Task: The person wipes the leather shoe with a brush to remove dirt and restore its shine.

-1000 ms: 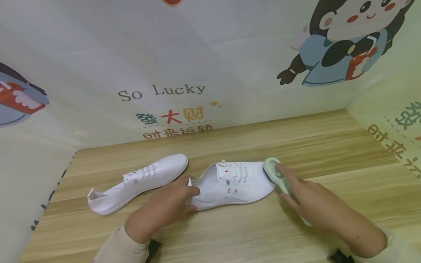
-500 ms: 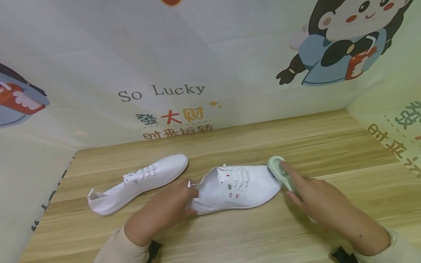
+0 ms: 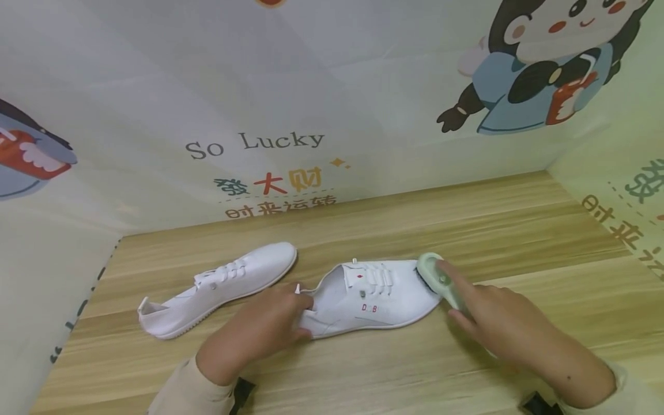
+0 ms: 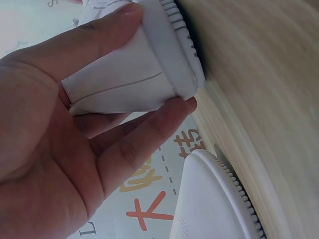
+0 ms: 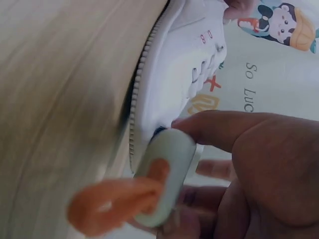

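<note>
A white lace-up shoe (image 3: 399, 294) with small red letters lies mid-table, toe to the right. My left hand (image 3: 264, 320) grips its heel; in the left wrist view the thumb and fingers of that hand (image 4: 75, 119) lie around the heel (image 4: 124, 74). My right hand (image 3: 503, 323) holds a pale green brush (image 3: 441, 279), its dark bristles against the toe. In the right wrist view an orange loop (image 5: 109, 204) hangs from the brush handle (image 5: 167, 154), held between thumb and fingers of the hand (image 5: 269, 169).
A second white shoe (image 3: 223, 288) lies to the left on the wooden table (image 3: 363, 374), its toe near my left hand. A pale printed cloth (image 3: 363, 104) stands behind and at both sides.
The brush first went right and slightly up, then came back left onto the toe. The gripped shoe shifted slightly right and down from its earliest position. The other shoe stayed put.
</note>
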`<state>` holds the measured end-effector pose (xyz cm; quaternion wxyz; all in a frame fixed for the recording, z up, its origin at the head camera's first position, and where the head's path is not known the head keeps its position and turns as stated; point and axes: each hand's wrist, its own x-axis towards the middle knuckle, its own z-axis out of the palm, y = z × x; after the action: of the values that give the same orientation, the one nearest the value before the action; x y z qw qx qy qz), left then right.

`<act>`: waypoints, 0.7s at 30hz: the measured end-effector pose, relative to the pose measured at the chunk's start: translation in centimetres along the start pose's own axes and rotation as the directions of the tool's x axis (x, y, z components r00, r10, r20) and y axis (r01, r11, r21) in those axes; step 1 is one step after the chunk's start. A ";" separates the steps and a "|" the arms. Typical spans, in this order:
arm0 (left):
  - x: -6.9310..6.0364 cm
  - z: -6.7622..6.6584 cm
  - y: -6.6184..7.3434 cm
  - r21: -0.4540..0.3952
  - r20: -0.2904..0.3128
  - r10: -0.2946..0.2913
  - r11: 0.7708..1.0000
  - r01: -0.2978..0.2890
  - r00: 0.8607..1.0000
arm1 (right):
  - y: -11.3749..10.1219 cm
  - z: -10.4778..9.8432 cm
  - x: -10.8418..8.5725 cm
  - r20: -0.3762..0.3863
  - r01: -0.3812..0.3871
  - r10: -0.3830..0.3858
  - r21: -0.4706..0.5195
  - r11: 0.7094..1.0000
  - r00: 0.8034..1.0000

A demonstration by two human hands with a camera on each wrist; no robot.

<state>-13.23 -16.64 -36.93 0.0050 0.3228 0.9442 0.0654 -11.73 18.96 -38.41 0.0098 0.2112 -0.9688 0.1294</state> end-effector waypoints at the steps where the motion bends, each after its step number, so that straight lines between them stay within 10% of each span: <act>1: 0.0 0.0 0.0 -0.001 0.000 -0.001 1.000 0.001 1.000 | 0.1 0.0 0.0 -0.004 -0.006 0.006 -0.003 1.000 1.000; 21: 0.1 0.1 0.1 -0.002 0.027 -0.014 1.000 0.014 1.000 | -0.1 0.0 -0.5 -0.030 0.039 -0.041 -0.043 0.998 0.999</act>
<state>-13.28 -16.49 -37.05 0.0183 0.3172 0.9462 0.0620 -11.28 19.09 -38.44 0.0318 0.2282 -0.9666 0.1121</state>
